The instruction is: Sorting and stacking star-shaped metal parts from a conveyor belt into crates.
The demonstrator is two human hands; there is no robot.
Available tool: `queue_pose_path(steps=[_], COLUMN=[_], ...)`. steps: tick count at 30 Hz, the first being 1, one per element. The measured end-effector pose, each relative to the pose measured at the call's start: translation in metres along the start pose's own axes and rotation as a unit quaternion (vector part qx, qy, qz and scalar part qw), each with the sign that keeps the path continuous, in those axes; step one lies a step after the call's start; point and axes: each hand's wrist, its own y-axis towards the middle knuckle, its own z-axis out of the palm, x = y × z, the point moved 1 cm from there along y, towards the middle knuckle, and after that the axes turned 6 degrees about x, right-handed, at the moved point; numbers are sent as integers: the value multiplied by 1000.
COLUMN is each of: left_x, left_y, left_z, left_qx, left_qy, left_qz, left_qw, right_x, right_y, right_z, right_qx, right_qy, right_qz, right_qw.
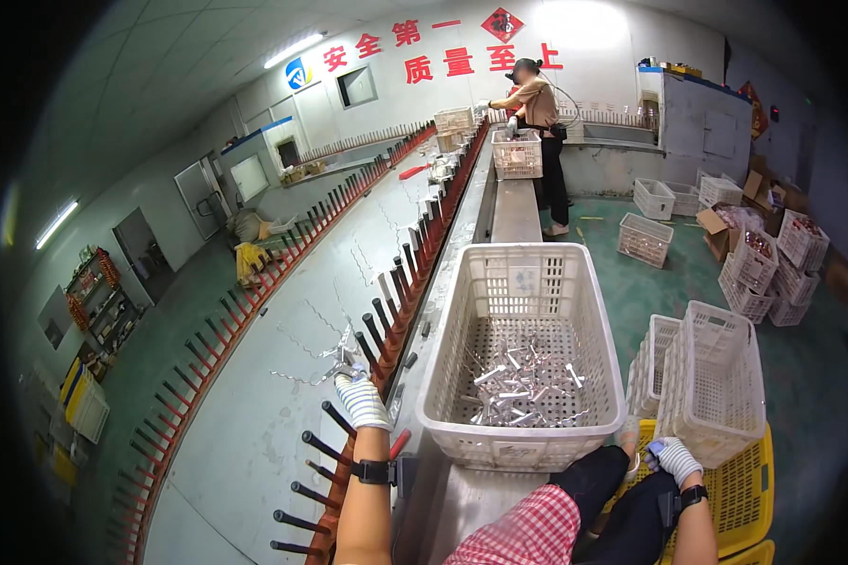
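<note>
**Left hand [362,399] at the silver metal pieces [342,352]**

From where I stand, the silver metal pieces lie on the long grey desk [254,452], near the row of black-tipped pegs [318,446] along its edge. The gloved left hand touches them, its fingertips partly hidden; I cannot tell whether its grip is closed. The right hand [676,460], in a striped glove, is bent beside the person's leg, above a yellow crate [746,482]; I cannot tell whether it holds anything. Between the forearms, farther forward, stands a big white crate [523,448] with loose metal parts [523,384] on its bottom. Beyond, a co-worker [537,105] stands at a smaller white crate [517,158].
</note>
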Motion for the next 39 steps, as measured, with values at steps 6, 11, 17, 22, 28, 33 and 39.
queue_pose_path(steps=[6, 11, 17, 22, 28, 33, 39], left_x=[40, -10, -6, 3, 17, 7, -30], left_y=[38, 15, 16, 7, 20, 17, 3], left_z=[-43, -38, -22, 15, 12, 10, -9], left_qx=[-20, -11, 118, 95, -136, -74, -70], left_qy=[-96, 11, -1, -113, 101, -21, 192], left_qz=[6, 145, 187, 104, 15, -21, 286], left_qw=[995, 989, 975, 984, 986, 997, 936], right_x=[4, 9, 9, 1, 0, -2, 2], right_y=[3, -1, 2, -1, -1, -4, -1], right_z=[4, -2, 1, -2, 0, -4, -1], right_qx=[7, 8, 7, -10, 2, -5, 9], right_qy=[-10, -23, 0, 22, 1, -6, -11], right_qz=[-8, -3, -10, -6, -22, -14, -3], right_qw=[1000, 1000, 1000, 1000, 1000, 1000, 1000])
